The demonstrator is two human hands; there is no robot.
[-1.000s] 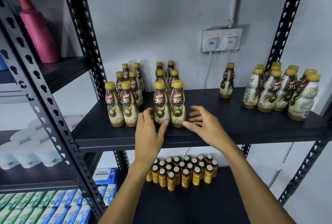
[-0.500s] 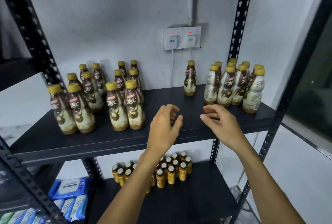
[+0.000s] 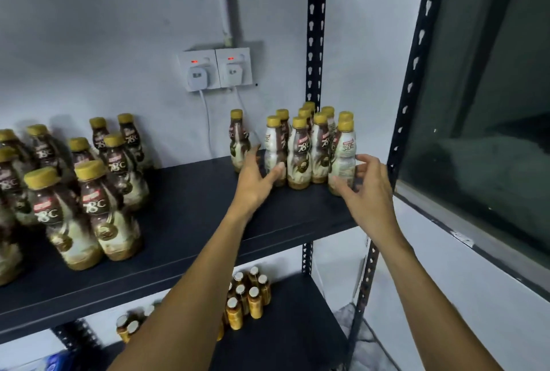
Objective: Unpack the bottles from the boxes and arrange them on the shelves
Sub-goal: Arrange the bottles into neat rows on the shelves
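Brown-and-cream coffee bottles with gold caps stand on the black shelf point(image 3: 190, 209). A tight cluster of several bottles point(image 3: 300, 153) fills the shelf's right end. My left hand point(image 3: 257, 175) reaches its left side, thumb touching the leftmost front bottle point(image 3: 275, 150), fingers spread. My right hand point(image 3: 361, 186) cups around the rightmost front bottle point(image 3: 343, 156), fingers apart and touching it. One bottle point(image 3: 238, 141) stands alone just left of the cluster. More bottles point(image 3: 86, 206) stand in pairs at the left.
Two wall sockets point(image 3: 215, 69) with plugs and hanging cables sit behind the shelf. Small amber bottles point(image 3: 248, 296) crowd the lower shelf. A black perforated upright point(image 3: 410, 96) borders the shelf on the right, with a dark window point(image 3: 482, 132) beyond it.
Both hands left the left-hand bottle pairs and moved right along the shelf to the cluster at its right end. The view swung right with them.
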